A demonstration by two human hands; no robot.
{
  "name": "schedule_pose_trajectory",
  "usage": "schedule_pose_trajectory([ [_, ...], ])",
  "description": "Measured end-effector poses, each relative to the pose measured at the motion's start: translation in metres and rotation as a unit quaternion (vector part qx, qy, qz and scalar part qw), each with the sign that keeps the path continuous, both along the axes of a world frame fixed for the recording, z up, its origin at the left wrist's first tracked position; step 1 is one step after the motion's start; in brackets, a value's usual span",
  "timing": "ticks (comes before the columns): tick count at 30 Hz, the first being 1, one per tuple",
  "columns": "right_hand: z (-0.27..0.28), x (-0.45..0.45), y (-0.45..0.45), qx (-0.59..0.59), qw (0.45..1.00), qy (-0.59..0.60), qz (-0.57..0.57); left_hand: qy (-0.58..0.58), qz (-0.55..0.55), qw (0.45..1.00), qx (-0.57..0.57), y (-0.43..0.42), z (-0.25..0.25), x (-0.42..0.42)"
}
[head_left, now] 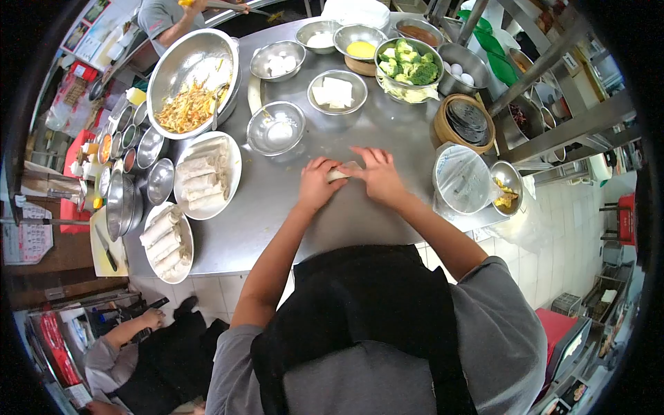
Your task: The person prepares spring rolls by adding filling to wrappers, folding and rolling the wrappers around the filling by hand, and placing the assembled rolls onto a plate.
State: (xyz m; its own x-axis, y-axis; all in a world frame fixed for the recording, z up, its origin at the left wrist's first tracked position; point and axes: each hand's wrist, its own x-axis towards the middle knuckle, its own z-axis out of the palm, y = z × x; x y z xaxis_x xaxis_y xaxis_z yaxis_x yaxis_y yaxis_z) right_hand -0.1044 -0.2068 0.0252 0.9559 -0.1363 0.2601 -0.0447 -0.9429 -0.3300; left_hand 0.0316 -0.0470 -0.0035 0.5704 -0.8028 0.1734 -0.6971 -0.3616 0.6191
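Note:
On the steel table in front of me, both hands work on a small pale spring roll [337, 174]. My left hand [318, 183] curls over its left end with the fingers bent. The thumb of my right hand [380, 178] presses the right end and its wrapper, while the other fingers reach forward. Part of the roll is hidden under the fingers. To the left, finished-looking white rolls lie in rows on one oval plate [234, 187] and on a second oval plate [188, 270]. Just beyond my hands stands a metal bowl [277, 138] with a little pale paste in it.
A large bowl of shredded filling [185, 107] with a spoon stands at back left. Broccoli [409, 63], eggs [458, 72] and a bamboo steamer [443, 128] are at back right, near a clear plastic tub [462, 178]. A knife [106, 249] lies left. Two other people are nearby.

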Motion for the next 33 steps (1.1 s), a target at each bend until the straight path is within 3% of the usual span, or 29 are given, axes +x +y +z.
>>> schedule_pose_trajectory([
  [4,-0.004,-0.009,0.007,-0.092,0.996,0.006,-0.02,-0.007,0.011,1.0,0.011,0.003,0.006,-0.003],
  [7,-0.007,-0.012,0.005,-0.062,0.995,-0.021,-0.078,-0.023,0.009,1.0,0.016,0.007,0.009,-0.004],
  [10,-0.01,-0.009,0.012,-0.071,0.997,-0.009,-0.038,-0.031,0.005,0.999,0.02,0.008,0.007,-0.004],
  [18,-0.004,-0.008,0.006,-0.08,0.995,-0.022,-0.057,-0.068,0.028,0.997,-0.002,0.032,0.007,0.001],
  [22,-0.006,-0.006,0.012,-0.104,0.995,-0.012,0.001,-0.01,0.027,1.0,-0.002,0.044,0.004,0.008],
  [25,-0.001,-0.008,-0.007,-0.088,0.994,0.031,-0.065,0.022,0.033,0.999,-0.009,0.053,0.004,0.013],
  [28,0.004,-0.006,-0.023,0.077,0.993,0.014,-0.091,-0.029,0.017,0.999,-0.008,0.054,0.015,0.008],
  [31,0.003,0.0,-0.034,0.292,0.954,0.05,-0.053,-0.087,-0.019,0.996,0.008,0.044,0.027,0.005],
  [33,0.002,0.002,-0.034,0.288,0.955,0.066,0.008,-0.089,-0.044,0.995,0.011,0.033,0.029,0.005],
])
